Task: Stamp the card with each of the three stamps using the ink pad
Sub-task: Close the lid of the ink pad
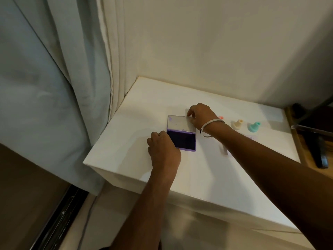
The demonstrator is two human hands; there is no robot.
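Observation:
A purple ink pad (183, 140) lies open on the white table (207, 170), its clear lid (178, 122) folded flat behind it. My left hand (163, 150) holds the pad's near left corner. My right hand (201, 115) grips the lid's far right corner. To the right stand three stamps in a row: a pink stamp (221, 117) mostly hidden behind my right wrist, a cream stamp (237, 124) and a teal stamp (254, 126). The white card (250, 138) lies near them, largely covered by my right forearm.
A wall runs behind the table and curtains (54, 87) hang at its left edge. Dark furniture (315, 141) stands off the table's right side. The floor lies below the near edge.

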